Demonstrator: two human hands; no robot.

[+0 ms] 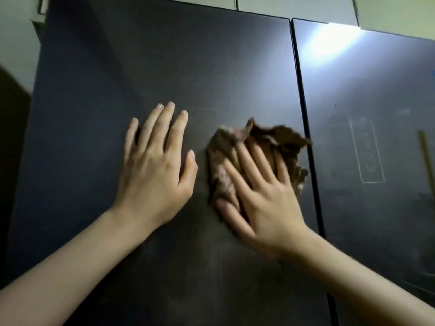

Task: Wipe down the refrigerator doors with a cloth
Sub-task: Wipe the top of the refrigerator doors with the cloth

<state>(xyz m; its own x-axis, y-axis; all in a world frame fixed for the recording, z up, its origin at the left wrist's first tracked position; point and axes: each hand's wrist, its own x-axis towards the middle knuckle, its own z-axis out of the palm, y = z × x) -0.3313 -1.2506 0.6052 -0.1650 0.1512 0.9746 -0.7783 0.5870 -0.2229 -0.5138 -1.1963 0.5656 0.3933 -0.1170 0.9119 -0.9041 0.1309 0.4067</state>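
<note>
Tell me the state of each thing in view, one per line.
Left door: shut, faint smears.
Right door: shut, glare near its top.
Cloth: crumpled, pressed against the left door beside the seam.
Left hand: open, flat on the left door.
Right hand: open, fingers spread, pressing the cloth.
Control panel: on the right door, lit or not unclear.

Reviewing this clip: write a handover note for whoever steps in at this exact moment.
Left hand: open, flat on the left door, holding nothing.
Right hand: straight fingers press the brown cloth on the left door, beside the seam.
Done: unclear how much is wiped.
Left: probably the rest of this door, then the right door with its control panel.
</note>
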